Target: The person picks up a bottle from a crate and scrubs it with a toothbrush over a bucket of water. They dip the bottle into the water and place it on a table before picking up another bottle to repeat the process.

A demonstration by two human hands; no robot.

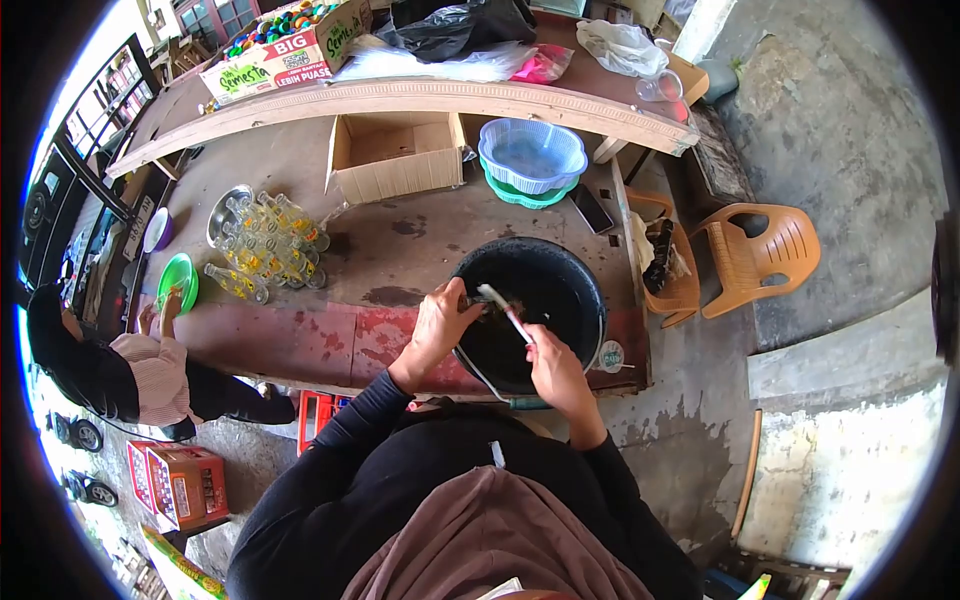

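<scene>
A black bucket [575, 270] with dark contents stands at the front edge of the table before me. Over its opening, my right hand [557, 368] grips a toothbrush-like brush [515, 322] whose white head points up and left. My left hand [436, 325] is closed at the bucket's left rim, its fingers pinched close to the brush head. What it holds is small and dark, and I cannot make it out. Left of the bucket, several clear glass bottles [268, 240] with yellow markings are grouped together, one lying on its side.
Behind the bucket sit stacked blue and green plastic basins [532, 155], a phone [592, 209] and an open cardboard box [395, 160]. At left another person [125, 375] has hands at a green bowl [178, 282]. Orange chairs [765, 255] stand right of the table.
</scene>
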